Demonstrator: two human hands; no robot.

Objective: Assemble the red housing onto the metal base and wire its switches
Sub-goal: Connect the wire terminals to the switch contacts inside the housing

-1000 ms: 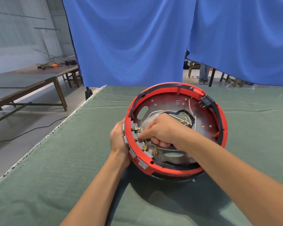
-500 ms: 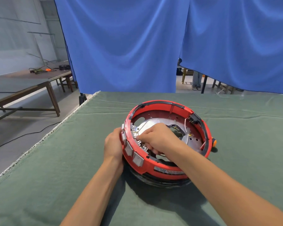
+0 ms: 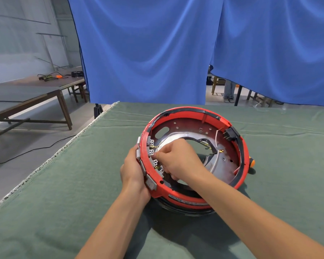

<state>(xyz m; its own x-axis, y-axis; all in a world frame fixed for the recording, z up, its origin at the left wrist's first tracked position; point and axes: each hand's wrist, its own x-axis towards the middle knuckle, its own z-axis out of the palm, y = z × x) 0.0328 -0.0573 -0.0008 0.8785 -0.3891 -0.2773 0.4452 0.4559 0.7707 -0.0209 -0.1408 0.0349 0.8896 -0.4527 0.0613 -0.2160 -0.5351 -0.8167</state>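
Wiring the switches inside the seated red housing

Head view: the round red plastic housing sits on the shiny metal base plate at the middle of the green cloth surface. A second ago it was tipped steeply toward the camera — now it lies flatter. The left hand cups the rim at 9 o'clock; the right hand pinches a thin wire at the grey switch terminals — judged mid-wiring.

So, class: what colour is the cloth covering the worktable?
Dull green cloth, clearest in the head view.
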